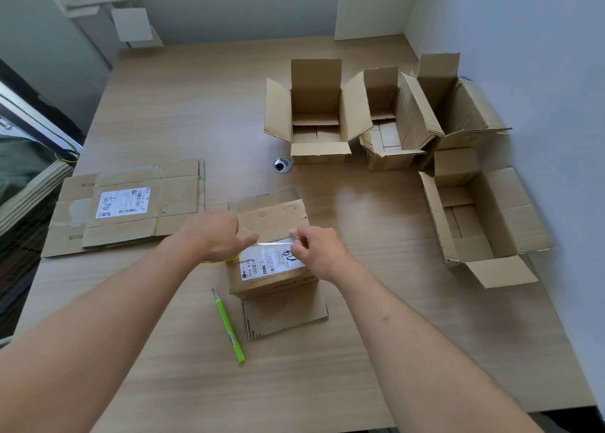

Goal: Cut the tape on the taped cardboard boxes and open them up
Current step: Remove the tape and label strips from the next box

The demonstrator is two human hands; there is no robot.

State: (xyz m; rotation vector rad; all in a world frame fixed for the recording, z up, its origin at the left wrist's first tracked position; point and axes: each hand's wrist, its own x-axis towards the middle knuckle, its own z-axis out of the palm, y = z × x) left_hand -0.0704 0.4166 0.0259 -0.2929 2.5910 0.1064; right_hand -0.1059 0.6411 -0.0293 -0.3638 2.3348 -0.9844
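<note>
The small box [273, 256] sits on the counter [360, 351] just in front of me, resting on a flat piece of cardboard [284, 316]. My judgement: it is light, thin corrugated card, stiff enough along the edges but easily dented on the faces, so it is best held by the corners or sides.

A strip of clear tape [275, 243] runs taut between my hands above the box top. It looks thin, sticky and prone to curl. My right hand [316, 252] pinches its right end between thumb and fingers. My left hand [217, 236] has curled fingers at the left end; the yellow rim [222, 260] beneath it suggests a tape roll, largely hidden.

The green knife [229, 326] lies untouched on the counter, near left of the box.

Writing: the box label [271, 262] reads "516 K2", with a handwritten mark; the rest is too small. The flattened box [127, 208] at left carries a similar label, illegible. Four opened boxes [316, 112] stand far right.
</note>
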